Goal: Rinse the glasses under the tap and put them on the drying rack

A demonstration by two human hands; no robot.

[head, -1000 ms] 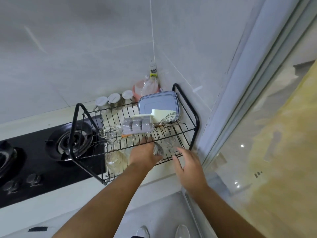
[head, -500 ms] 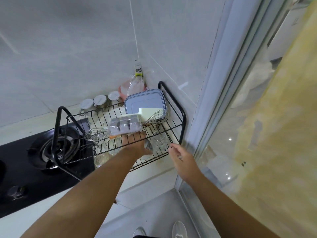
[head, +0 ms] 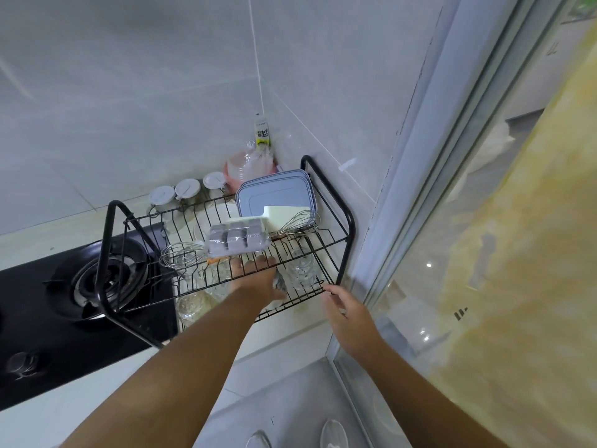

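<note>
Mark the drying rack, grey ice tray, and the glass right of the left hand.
drying rack (head: pixel 104 253): head view, left frame bar.
grey ice tray (head: pixel 237 239): head view, lid centre.
glass (head: pixel 300 270): head view, side wall.

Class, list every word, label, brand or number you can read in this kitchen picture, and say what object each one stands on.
Nothing here can be read for certain.
Bottle in the wall corner: dark print on a white and yellow label, too blurred to read.
Hob: faint white marks beside a knob, too small to read.
Drying rack, its containers and the jars: no text visible.
</note>
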